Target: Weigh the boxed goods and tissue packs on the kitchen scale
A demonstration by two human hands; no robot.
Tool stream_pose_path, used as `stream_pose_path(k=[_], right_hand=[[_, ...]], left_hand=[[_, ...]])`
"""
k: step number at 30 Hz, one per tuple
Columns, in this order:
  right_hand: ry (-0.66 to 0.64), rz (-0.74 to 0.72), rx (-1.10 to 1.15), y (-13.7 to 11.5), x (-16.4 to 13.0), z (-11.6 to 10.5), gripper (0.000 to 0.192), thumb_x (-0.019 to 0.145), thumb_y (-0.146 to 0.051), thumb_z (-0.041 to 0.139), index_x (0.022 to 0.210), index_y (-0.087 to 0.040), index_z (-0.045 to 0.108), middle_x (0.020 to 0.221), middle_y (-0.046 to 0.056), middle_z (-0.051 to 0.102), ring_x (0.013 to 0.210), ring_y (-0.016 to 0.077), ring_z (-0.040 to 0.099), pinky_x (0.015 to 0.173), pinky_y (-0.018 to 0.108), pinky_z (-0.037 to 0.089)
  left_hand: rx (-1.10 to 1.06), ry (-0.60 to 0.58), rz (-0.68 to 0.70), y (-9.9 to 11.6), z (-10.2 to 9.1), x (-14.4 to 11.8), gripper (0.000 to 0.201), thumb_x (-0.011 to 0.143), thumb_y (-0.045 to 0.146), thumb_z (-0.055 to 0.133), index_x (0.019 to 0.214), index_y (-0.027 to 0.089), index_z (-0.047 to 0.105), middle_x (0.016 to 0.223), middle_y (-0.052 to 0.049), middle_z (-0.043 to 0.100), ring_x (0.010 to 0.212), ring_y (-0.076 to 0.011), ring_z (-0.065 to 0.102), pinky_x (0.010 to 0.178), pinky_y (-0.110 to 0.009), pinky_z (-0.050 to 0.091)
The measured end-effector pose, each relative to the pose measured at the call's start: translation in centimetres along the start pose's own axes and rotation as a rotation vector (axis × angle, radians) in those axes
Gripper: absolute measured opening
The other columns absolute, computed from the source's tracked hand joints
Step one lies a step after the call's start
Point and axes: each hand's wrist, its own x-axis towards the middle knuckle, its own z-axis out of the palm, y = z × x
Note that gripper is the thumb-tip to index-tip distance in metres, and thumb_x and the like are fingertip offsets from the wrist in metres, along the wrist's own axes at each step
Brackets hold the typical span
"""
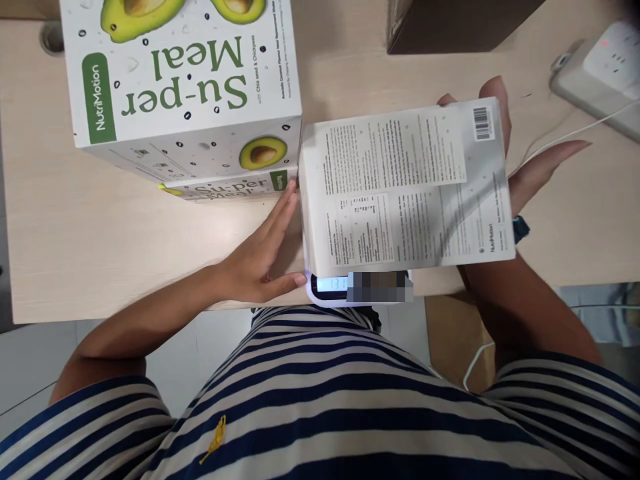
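Note:
A white carton (400, 193) printed with small text, a barcode and the NutriMotion name is in front of me, right of centre. My left hand (257, 257) is at its left side, palm down, with fingers stretched out and thumb apart. Its fingertips are at the carton's left edge. My right hand (533, 170) is behind the carton's right side and mostly hidden. Its thumb sticks out to the right, away from the carton, and some fingertips show past the far edge. Below the carton's near edge lies a device with a lit screen (331, 285) and a pale rim, partly covered.
A large white Su-per Meal box (187, 73) with avocado pictures stands at the left, against the carton. A dark brown box (450, 27) is at the back. A white power strip (607, 67) with a cable sits at the right on the wooden table (65, 253).

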Motion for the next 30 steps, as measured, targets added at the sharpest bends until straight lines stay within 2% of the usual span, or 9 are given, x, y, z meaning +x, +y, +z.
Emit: stream_pose_path(k=[4,9,13,17,20,23,25,27,30], right_hand=[[0.087,0.009,0.039,-0.3,0.3,-0.2,0.062,0.078,-0.085,0.07,0.121,-0.041,0.08,0.139,-0.006,0.074,0.171,0.0271,0.033,0.123,0.06,0.058],[0.201,0.032,0.083,-0.6,0.7,-0.1,0.069,0.073,-0.09,0.07,0.114,-0.035,0.08,0.129,-0.003,0.075,0.166,0.0287,0.042,0.115,0.058,0.065],[0.215,0.013,0.089,-0.7,1.0,-0.2,0.061,0.08,-0.084,0.071,0.113,-0.033,0.081,0.13,-0.001,0.074,0.162,0.0287,0.048,0.119,0.055,0.063],[0.218,0.008,0.091,-0.7,1.5,-1.0,0.065,0.083,-0.085,0.068,0.115,-0.029,0.079,0.129,0.0,0.074,0.159,0.0267,0.051,0.12,0.053,0.062],[0.198,-0.008,0.027,-0.6,1.8,-1.5,0.066,0.081,-0.089,0.065,0.113,-0.034,0.08,0.133,-0.003,0.074,0.159,0.0263,0.052,0.119,0.05,0.064],[0.198,-0.018,-0.02,-0.6,1.7,-1.4,0.06,0.081,-0.086,0.067,0.112,-0.036,0.081,0.136,-0.003,0.073,0.161,0.0251,0.049,0.12,0.045,0.064],[0.209,-0.012,-0.019,-0.6,1.7,-1.3,0.058,0.082,-0.084,0.067,0.111,-0.035,0.082,0.134,-0.002,0.073,0.162,0.0243,0.048,0.119,0.044,0.065],[0.215,-0.009,-0.026,-0.6,1.7,-1.1,0.056,0.081,-0.082,0.067,0.108,-0.036,0.082,0.135,-0.003,0.074,0.161,0.0238,0.048,0.116,0.043,0.066],[0.232,-0.007,-0.032,-0.4,1.7,-0.8,0.054,0.081,-0.082,0.066,0.106,-0.038,0.083,0.136,-0.003,0.073,0.159,0.0234,0.051,0.115,0.042,0.067]], left_hand=[[-0.007,0.031,-0.019,-0.3,0.1,-0.1,0.111,0.098,0.067,0.067,0.178,0.038,-0.006,0.19,-0.002,-0.007,0.176,-0.04,-0.002,0.144,-0.067,0.011],[-0.008,0.022,-0.016,-0.2,-0.1,0.0,0.109,0.1,0.066,0.065,0.178,0.037,-0.006,0.19,-0.004,-0.004,0.176,-0.0404,0.0,0.143,-0.069,0.012],[-0.023,-0.004,-0.012,-0.1,-0.2,0.2,0.102,0.104,0.063,0.059,0.178,0.037,-0.006,0.19,-0.005,0.002,0.176,-0.0393,0.007,0.143,-0.069,0.014],[-0.022,0.013,-0.015,-0.2,-0.1,0.4,0.1,0.105,0.062,0.057,0.178,0.037,-0.005,0.189,-0.007,0.009,0.175,-0.0393,0.013,0.143,-0.069,0.016],[-0.012,0.022,-0.007,-0.4,-0.1,0.5,0.099,0.104,0.061,0.06,0.178,0.04,-0.004,0.188,-0.005,0.013,0.175,-0.0385,0.011,0.142,-0.069,0.02],[0.015,0.012,-0.002,-0.2,0.0,0.5,0.097,0.105,0.063,0.058,0.178,0.04,-0.003,0.186,-0.008,0.02,0.173,-0.0378,0.02,0.141,-0.069,0.024],[0.078,0.039,0.017,0.2,0.0,0.3,0.096,0.104,0.065,0.059,0.178,0.038,0.003,0.182,-0.01,0.026,0.171,-0.0386,0.026,0.139,-0.068,0.029],[0.17,0.119,0.036,0.6,0.1,-0.1,0.092,0.103,0.062,0.061,0.177,0.036,0.013,0.176,-0.013,0.036,0.166,-0.0384,0.035,0.135,-0.066,0.038],[0.232,0.246,0.033,1.2,0.6,-0.8,0.078,0.105,0.05,0.062,0.173,0.033,0.029,0.157,-0.015,0.055,0.143,-0.0333,0.058,0.115,-0.055,0.059]])
